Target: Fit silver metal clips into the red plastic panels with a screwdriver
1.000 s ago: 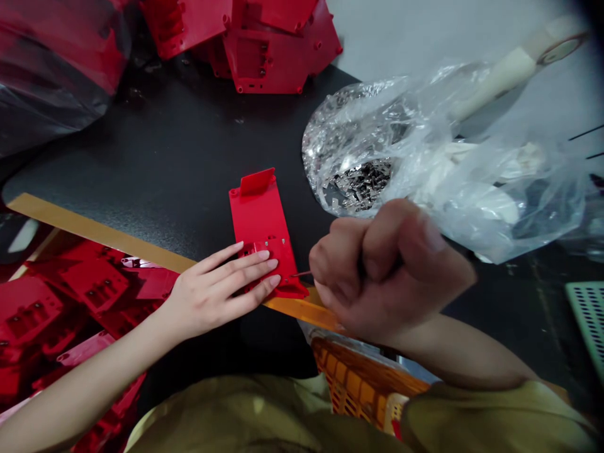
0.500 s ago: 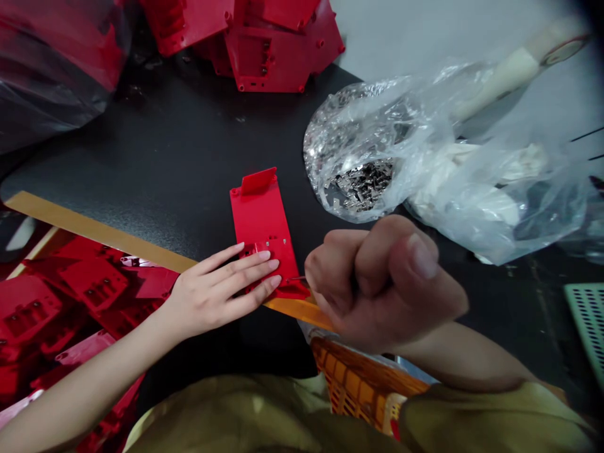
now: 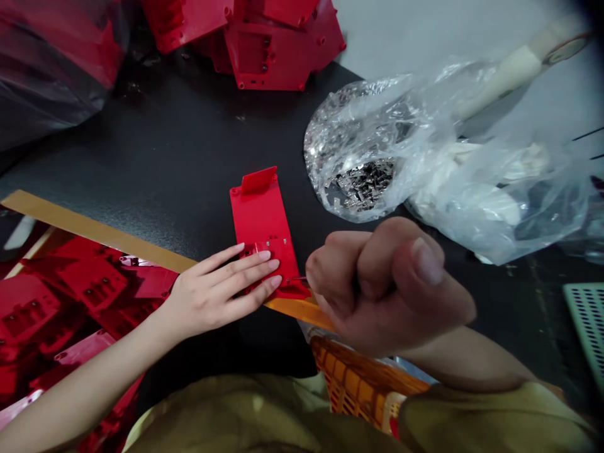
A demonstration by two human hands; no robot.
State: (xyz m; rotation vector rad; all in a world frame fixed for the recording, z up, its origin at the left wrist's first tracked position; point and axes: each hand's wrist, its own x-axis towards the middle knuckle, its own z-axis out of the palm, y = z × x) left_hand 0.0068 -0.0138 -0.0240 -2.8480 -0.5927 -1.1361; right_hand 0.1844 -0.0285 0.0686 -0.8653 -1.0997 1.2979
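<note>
A red plastic panel [image 3: 259, 217] with an upright flap at its far end lies on the black tabletop, close to the front edge. My left hand [image 3: 219, 286] rests flat on the panel's near part, its fingers stretched out and covering some slots. Two small metal pieces show just beyond the fingertips. My right hand [image 3: 384, 283] is closed in a fist around a thin-shafted, screwdriver-like tool [image 3: 298, 278], its handle hidden in the fingers. The shaft points left and its tip meets the panel's near right corner, beside my left fingertips.
A clear plastic bag [image 3: 363, 182] of small metal pieces lies to the right. Red panels [image 3: 278, 53] are stacked at the back, and more red panels [image 3: 101, 280] fill a space at lower left. An orange crate [image 3: 353, 384] stands below the table edge; a pale green perforated basket [image 3: 587, 327] is far right.
My right hand has shifted and turned very slightly, the thumb side moving a little to the right. My left hand and the panel stay in place.
</note>
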